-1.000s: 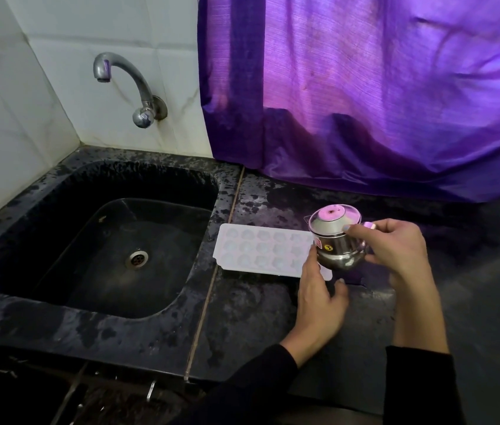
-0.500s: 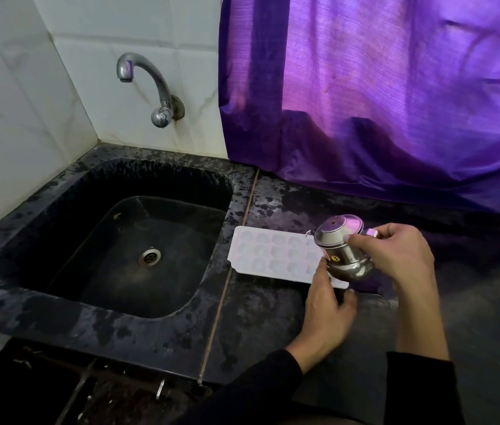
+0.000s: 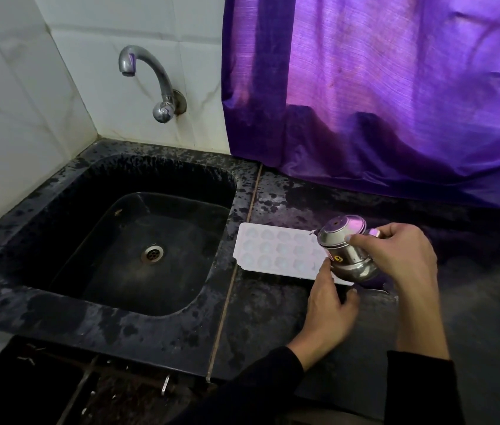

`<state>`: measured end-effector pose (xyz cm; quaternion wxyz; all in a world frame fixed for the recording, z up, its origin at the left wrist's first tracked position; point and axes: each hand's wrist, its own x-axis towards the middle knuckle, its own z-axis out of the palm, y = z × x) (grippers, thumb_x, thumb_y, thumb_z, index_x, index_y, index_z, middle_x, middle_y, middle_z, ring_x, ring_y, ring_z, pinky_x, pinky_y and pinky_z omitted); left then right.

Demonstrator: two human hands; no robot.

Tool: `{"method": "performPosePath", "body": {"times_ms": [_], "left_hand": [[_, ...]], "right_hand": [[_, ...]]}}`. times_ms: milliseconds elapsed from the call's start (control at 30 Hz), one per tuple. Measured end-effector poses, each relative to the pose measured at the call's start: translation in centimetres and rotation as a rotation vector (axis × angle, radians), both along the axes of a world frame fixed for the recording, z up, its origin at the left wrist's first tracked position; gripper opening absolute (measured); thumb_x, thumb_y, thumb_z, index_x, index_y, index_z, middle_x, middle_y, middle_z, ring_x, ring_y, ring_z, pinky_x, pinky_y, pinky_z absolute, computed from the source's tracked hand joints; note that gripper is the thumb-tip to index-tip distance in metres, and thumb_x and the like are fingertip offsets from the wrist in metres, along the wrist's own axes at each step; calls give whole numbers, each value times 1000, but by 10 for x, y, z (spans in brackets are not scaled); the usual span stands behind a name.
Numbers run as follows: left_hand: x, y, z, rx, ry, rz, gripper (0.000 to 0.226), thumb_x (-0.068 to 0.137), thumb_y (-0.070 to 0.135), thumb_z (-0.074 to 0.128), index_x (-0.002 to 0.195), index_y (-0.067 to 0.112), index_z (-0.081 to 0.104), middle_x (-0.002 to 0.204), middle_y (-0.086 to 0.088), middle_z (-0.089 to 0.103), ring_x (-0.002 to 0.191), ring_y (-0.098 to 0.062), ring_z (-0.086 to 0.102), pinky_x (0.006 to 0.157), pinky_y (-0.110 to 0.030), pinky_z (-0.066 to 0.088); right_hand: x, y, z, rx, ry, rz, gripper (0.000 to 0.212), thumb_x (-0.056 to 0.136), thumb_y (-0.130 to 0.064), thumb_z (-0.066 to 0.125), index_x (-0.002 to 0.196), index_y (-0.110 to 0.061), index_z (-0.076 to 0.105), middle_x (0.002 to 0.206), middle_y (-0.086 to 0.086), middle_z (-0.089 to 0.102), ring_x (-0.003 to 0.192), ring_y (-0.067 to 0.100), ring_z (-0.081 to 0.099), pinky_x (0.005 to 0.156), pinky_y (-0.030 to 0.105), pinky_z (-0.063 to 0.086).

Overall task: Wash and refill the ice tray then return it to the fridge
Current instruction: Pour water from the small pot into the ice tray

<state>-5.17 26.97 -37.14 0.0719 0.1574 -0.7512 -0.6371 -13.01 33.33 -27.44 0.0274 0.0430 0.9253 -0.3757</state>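
Note:
A white ice tray [image 3: 276, 251] with several round cells lies flat on the black counter [image 3: 267, 317], just right of the sink. My right hand [image 3: 396, 256] grips a small steel lidded jug [image 3: 345, 250], tilted left with its spout over the tray's right end. My left hand [image 3: 330, 305] rests at the tray's near right corner, fingers on its edge; the jug hides that end of the tray.
A black stone sink [image 3: 58, 210] with a steel drain [image 3: 151, 254] sits to the left, under a steel wall tap [image 3: 150, 78] that is not running. A purple curtain [image 3: 396, 102] hangs over the counter's back edge. White tiles line the walls.
The jug has tipped a little further to the left over the tray. Both hands stay at the tray's right end; the view has shifted.

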Motion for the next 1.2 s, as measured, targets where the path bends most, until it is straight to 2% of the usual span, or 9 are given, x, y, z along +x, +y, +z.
{"method": "performPosePath", "body": {"times_ms": [333,667,833,1067,1200], "left_hand": [[3,0,0,-26,-2,-20,65,81,22,51,143,27,30,136,4,50,124,-10,47,106,-34,40],[6,-4,1,-33,-11,-57,63,86,16,54,143,25,29,138,3,47,127,-12,44,107,-30,37],[9,-7,4,-41,17,-41,65,86,16,53,145,25,27,139,6,45,127,-9,42,108,-25,34],[12,-13,9,-32,41,1,67,86,13,53,145,28,25,144,8,39,131,-8,37,110,-33,35],[13,-17,10,-28,42,38,70,85,13,52,147,29,23,146,7,37,134,-10,35,111,-37,34]], "right_hand": [[2,1,-3,10,-19,-19,30,64,-46,79,74,-23,64,81,1,70,83,27,65,78,43,54],[5,0,-2,-9,-8,-14,29,65,-45,79,74,-21,65,79,1,69,82,26,65,75,38,51],[7,2,1,-58,-28,-24,32,60,-47,80,71,-20,66,72,0,70,78,26,67,79,45,55],[10,0,4,-228,-45,-44,29,57,-39,84,64,-17,66,59,-1,68,67,24,67,76,51,56],[11,-4,2,-303,-35,-26,32,51,-38,85,65,-14,67,60,2,69,72,28,69,77,55,57]]}}
